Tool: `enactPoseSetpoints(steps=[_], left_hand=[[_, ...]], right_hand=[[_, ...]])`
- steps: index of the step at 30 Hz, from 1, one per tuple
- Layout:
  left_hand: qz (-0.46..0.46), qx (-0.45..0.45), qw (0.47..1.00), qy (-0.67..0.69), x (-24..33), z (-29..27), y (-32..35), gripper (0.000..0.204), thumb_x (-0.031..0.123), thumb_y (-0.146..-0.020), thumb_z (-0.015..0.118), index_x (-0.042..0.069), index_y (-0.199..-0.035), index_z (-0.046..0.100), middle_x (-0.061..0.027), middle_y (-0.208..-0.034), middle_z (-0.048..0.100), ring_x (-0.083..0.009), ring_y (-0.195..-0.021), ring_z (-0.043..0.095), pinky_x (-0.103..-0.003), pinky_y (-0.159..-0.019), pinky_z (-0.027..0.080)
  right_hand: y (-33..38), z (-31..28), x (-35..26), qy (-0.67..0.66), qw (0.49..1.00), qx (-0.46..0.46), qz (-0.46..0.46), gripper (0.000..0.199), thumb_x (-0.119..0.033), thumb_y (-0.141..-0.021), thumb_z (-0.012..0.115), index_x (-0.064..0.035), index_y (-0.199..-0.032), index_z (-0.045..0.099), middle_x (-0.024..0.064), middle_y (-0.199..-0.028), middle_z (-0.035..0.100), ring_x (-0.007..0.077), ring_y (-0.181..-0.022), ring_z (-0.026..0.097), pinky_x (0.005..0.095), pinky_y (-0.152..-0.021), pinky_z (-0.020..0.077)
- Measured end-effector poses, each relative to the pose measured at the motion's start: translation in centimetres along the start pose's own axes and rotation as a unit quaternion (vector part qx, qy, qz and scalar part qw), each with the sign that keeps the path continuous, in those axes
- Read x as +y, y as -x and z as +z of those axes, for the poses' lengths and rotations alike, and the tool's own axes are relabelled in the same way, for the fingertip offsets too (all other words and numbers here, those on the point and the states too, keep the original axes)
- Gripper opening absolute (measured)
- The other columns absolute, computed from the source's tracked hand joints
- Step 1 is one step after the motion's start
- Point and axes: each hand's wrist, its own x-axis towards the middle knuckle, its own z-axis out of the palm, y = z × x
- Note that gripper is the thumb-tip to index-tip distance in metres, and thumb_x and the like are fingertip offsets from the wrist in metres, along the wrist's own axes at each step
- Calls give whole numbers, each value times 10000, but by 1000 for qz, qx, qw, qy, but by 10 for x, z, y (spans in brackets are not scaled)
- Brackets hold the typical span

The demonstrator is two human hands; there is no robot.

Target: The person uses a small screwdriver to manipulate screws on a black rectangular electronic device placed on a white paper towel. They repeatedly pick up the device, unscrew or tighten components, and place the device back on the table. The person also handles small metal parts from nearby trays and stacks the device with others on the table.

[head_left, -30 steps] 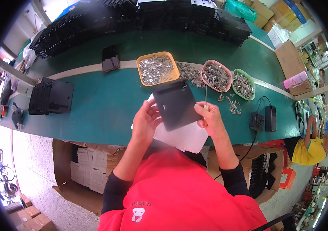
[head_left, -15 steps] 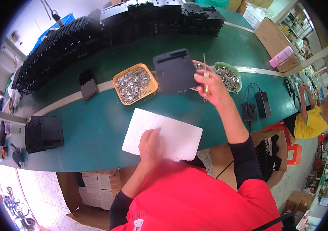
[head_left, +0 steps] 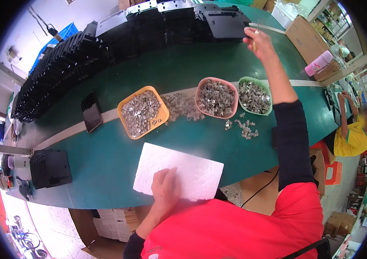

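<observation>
My right hand (head_left: 260,45) is stretched out to the far right end of the stacks. Its fingers close around a screwdriver (head_left: 255,42) with a yellowish handle, the thin shaft pointing up. The fingertips are at the right edge of a flat black plastic panel (head_left: 226,23), which lies on top of the stack; whether they still grip it is hard to tell. My left hand (head_left: 165,187) rests on a white foam board (head_left: 192,170) at the table's near edge, fingers loosely bent and holding nothing.
Small metal clips fill a yellow tray (head_left: 164,113), a pink tray (head_left: 198,96) and a green tray (head_left: 269,101); loose clips (head_left: 247,129) lie nearby. Long stacks of black panels (head_left: 127,43) line the back. More panels (head_left: 52,168) stand left. A person in yellow (head_left: 351,138) sits right.
My right hand has carried the black panel from above the trays away to the stack at the far right. The pink tray has come into full view. My left hand stays on the foam board.
</observation>
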Motion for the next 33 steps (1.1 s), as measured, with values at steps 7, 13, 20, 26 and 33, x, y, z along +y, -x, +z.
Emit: enactPoseSetpoints(steps=[7,13,20,26,33], left_hand=[[3,7,999,-34,1,1,2,368,-62,-666,672,39,-1020,679,-119,-885,616,-286,-778,592,-361,-661,498],[-4,7,999,-35,1,4,2,395,-73,-633,650,53,-1006,685,-90,-853,614,-253,-727,584,-333,-626,483],[-2,-1,999,-32,0,4,-1,393,-71,-628,645,56,-998,686,-82,-850,613,-246,-720,583,-327,-637,481],[2,-1,999,-34,-1,3,0,402,-79,-622,648,55,-999,684,-81,-846,612,-245,-721,581,-328,-634,479],[8,11,999,-30,0,4,1,408,-97,-616,647,56,-993,681,-83,-841,611,-246,-718,581,-326,-628,476]], right_hand=[[-105,28,12,15,1000,26,-7,159,-155,-861,712,-69,-985,660,6,-795,614,107,-658,621,214,-471,453],[-206,5,43,16,1000,-14,3,147,-150,-883,678,-68,-999,642,6,-831,606,112,-708,602,228,-530,477],[-227,9,45,143,989,32,-19,240,-304,-875,698,-85,-955,639,91,-976,650,275,-802,663,399,-591,507],[-173,12,37,212,974,62,-53,332,-288,-845,715,-33,-1037,627,60,-895,649,140,-734,660,249,-518,465],[-181,30,47,176,983,38,-22,302,-231,-844,715,3,-1003,609,95,-905,679,145,-743,668,243,-542,465]])
